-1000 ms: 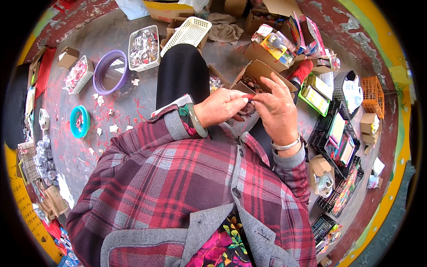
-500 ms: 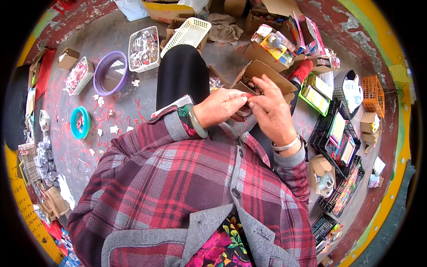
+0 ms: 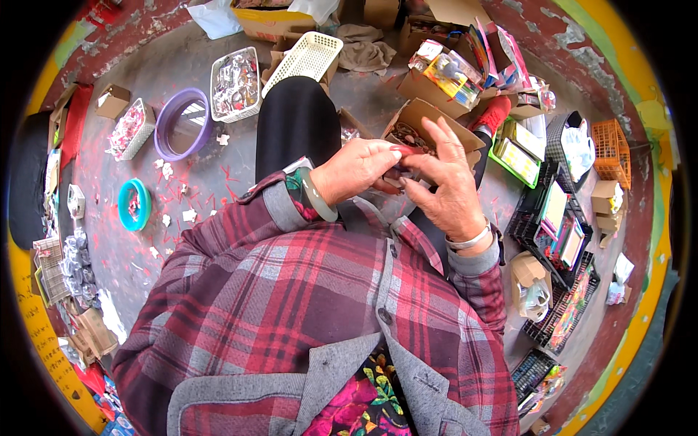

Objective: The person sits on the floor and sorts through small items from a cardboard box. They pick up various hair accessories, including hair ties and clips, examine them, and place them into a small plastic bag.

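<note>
My left hand [image 3: 358, 168] and my right hand [image 3: 442, 183] meet in front of my chest, above my black-trousered knee [image 3: 294, 120]. Together they pinch a small dark object [image 3: 404, 174] between the fingertips; it is too small to name. My right hand's fingers are partly spread over it. Just behind the hands lies an open cardboard box [image 3: 425, 120] with small dark pieces inside. I wear a red plaid jacket, a pale green bangle on the left wrist and a silver band on the right.
On the grey floor to the left sit a purple bowl [image 3: 182, 125], a white basket of small items [image 3: 234, 83], a cream basket [image 3: 309, 57] and a teal ring [image 3: 134, 205]. Black crates [image 3: 552, 232] and an orange crate [image 3: 612, 144] of packaged goods stand at right.
Both hands stayed together at the same spot. The right hand's fingers have shifted and spread a little over the small object.
</note>
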A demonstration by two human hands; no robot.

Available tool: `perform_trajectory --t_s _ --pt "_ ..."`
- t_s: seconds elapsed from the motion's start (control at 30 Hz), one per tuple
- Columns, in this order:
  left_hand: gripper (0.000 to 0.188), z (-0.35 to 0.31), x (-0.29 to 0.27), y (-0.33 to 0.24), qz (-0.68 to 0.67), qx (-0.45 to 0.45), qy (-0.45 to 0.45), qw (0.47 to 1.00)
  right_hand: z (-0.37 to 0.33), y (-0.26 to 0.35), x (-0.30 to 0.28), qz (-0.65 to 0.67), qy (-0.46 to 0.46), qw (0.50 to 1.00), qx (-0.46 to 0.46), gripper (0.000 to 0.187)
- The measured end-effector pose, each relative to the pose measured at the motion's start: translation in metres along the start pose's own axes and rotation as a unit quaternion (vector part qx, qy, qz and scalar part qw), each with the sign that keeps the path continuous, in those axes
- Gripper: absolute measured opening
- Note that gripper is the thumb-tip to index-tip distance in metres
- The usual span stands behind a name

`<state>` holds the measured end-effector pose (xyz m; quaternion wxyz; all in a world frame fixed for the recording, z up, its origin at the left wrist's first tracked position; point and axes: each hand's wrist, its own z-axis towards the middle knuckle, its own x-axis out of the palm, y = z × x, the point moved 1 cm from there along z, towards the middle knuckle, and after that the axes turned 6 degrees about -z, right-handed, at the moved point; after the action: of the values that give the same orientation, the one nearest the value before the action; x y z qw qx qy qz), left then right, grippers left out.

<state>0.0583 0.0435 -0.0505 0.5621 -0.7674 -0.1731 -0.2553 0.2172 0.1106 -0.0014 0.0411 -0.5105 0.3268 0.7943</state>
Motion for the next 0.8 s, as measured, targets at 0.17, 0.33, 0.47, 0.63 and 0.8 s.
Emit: perform_trajectory --t_s 0.17,0.33,0.47,0.63,0.8 --pt "0.035 -0.001 0.003 0.0 -0.012 0.006 -0.018 1.0 -0.006 -0.01 0.007 0.013 -0.001 1.0 0.009 0.029" --pt "0.033 0.001 0.003 -0.009 -0.039 -0.035 -0.053 0.997 -0.012 -0.01 0.006 0.28 -0.083 0.932 0.217 0.031" --pt "0.031 0.001 0.006 -0.006 -0.054 -0.02 -0.042 0.997 -0.02 -0.016 0.021 0.437 -0.068 0.853 0.277 0.021" --pt "0.029 0.003 0.006 0.0 -0.032 -0.028 -0.043 0.998 -0.024 -0.021 0.021 0.421 -0.092 0.864 0.258 0.014" --pt "0.026 0.005 0.004 -0.002 -0.067 -0.026 -0.044 0.996 -0.022 -0.022 0.018 0.539 -0.073 0.792 0.277 0.016"
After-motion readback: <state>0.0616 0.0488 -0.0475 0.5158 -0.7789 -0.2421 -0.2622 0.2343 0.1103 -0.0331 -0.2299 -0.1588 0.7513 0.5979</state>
